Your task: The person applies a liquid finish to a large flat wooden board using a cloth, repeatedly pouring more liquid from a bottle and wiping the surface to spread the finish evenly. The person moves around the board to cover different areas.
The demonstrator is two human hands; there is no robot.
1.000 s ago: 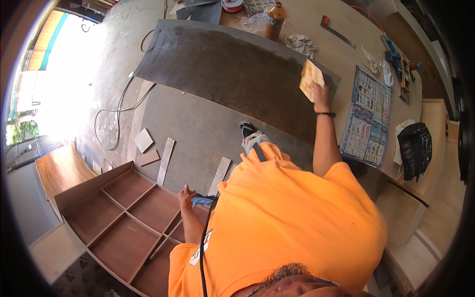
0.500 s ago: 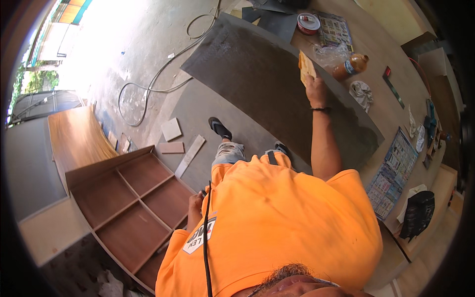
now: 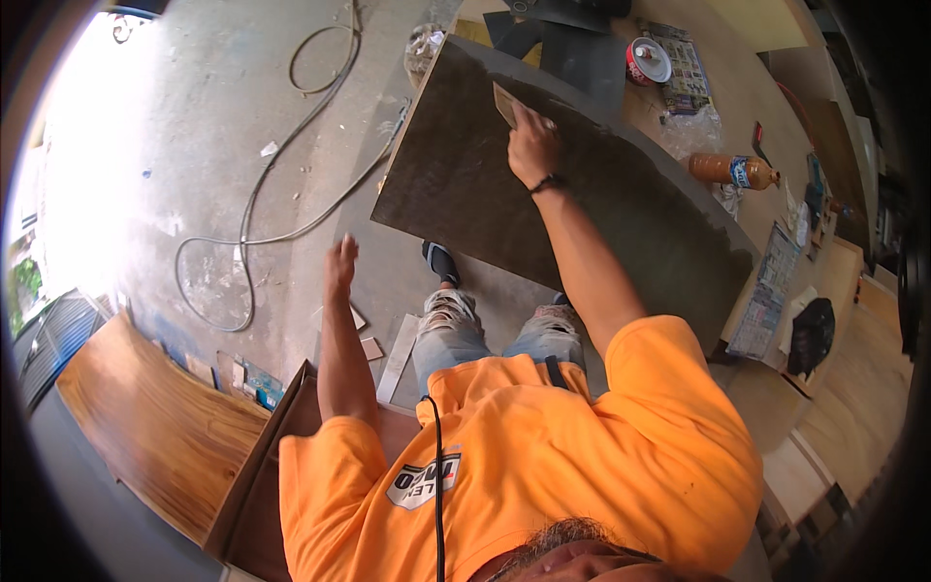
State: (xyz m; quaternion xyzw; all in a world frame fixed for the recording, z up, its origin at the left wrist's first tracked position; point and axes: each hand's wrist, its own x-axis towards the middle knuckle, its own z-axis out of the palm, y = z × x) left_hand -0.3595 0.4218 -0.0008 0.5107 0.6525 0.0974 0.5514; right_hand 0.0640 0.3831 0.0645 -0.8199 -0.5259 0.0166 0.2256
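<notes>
My right hand [image 3: 533, 147] grips a folded tan cloth [image 3: 505, 103] and presses it on the dark brown panel [image 3: 436, 136], near its far left end. The panel lies tilted across the view, with a darker, wet-looking coat over most of its face and a paler strip along the far right edge. My left hand [image 3: 340, 262] is raised in the air left of the panel, over the floor, touching nothing. Its fingers look loosely apart, with nothing seen in them.
Right of the panel lie a bottle of brown liquid [image 3: 722, 170], a red tin with white lid [image 3: 648, 61] and newspaper sheets [image 3: 766, 301]. A grey hose [image 3: 330, 107] loops over the floor at left. A glossy wooden board [image 3: 165, 417] and a brown compartmented frame [image 3: 262, 466] stand lower left.
My right hand has carried the cloth leftward from the panel's right edge onto its far left part. My left hand has risen from beside my waist and moved forward. The view has shifted too.
</notes>
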